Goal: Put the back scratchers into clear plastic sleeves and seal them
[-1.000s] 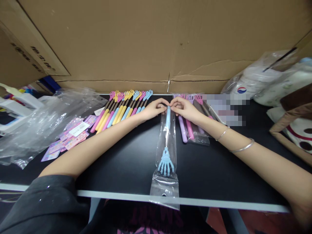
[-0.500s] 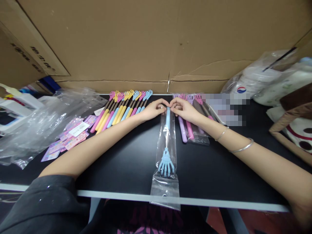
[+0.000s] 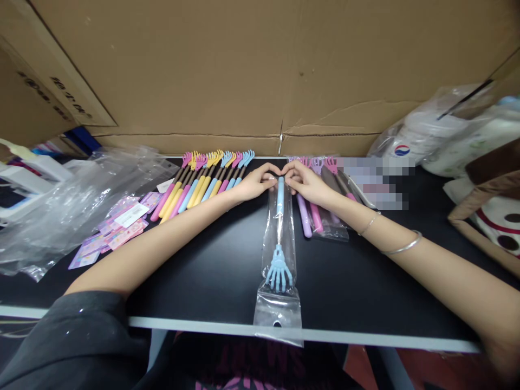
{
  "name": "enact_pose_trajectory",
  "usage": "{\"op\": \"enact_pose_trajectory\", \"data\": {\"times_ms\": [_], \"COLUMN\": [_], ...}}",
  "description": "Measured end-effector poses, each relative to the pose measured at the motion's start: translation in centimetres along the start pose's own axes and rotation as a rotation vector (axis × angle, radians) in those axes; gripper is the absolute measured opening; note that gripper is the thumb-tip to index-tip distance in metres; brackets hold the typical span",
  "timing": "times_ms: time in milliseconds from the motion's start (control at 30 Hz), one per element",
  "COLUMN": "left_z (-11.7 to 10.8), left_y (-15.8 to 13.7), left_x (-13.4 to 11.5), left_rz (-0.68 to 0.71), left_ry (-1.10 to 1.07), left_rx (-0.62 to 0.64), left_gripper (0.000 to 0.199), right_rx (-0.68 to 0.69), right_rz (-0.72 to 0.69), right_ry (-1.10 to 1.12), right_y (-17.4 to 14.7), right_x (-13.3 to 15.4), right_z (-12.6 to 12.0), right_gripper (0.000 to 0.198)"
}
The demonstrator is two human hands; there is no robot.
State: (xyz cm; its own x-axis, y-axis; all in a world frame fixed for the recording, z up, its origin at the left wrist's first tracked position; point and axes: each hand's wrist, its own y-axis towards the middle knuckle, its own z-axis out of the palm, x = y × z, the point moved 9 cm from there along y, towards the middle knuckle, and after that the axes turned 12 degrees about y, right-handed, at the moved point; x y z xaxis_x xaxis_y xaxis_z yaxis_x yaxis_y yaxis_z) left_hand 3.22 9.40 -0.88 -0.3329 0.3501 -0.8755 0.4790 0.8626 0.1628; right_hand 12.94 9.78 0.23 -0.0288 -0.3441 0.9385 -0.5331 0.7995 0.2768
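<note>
A light blue back scratcher (image 3: pixel 279 268) with a hand-shaped head lies inside a clear plastic bag (image 3: pixel 268 233) in front of me. Its claw points toward me, and the bag's flap with a hang hole sticks out over the table's front edge. My left hand (image 3: pixel 259 181) is closed, pinching the far end of the bag by the handle tip. My right hand (image 3: pixel 305 181) pinches the same end from the other side, and the fingertips of both hands meet there. Several bagged back scratchers (image 3: pixel 312 216), purple and pink, lie just beyond my right hand.
A row of pink, yellow and blue back scratchers (image 3: pixel 207 184) lies at the back left. Left of it are printed cards (image 3: pixel 122 222) and a heap of clear bags (image 3: pixel 77 200). A cup (image 3: pixel 426 132) in plastic and a brown-handled bag (image 3: pixel 495 211) stand right. Cardboard (image 3: pixel 244 70) walls the back.
The bag with the blue back scratcher has shifted slightly away from me and to the right at its near end. Both hands keep nearly the same place.
</note>
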Motion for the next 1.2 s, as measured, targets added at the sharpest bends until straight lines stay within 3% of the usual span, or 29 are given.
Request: {"op": "enact_pose_trajectory", "data": {"times_ms": [1200], "left_z": [-0.23], "left_y": [-0.04], "left_x": [-0.02], "left_rz": [-0.049], "left_ry": [0.025], "left_rx": [-0.049], "left_gripper": [0.017], "right_rx": [-0.012], "right_rz": [-0.024], "right_ry": [-0.037], "right_y": [-0.11], "right_x": [-0.04], "right_z": [-0.07], "right_gripper": [0.022]}}
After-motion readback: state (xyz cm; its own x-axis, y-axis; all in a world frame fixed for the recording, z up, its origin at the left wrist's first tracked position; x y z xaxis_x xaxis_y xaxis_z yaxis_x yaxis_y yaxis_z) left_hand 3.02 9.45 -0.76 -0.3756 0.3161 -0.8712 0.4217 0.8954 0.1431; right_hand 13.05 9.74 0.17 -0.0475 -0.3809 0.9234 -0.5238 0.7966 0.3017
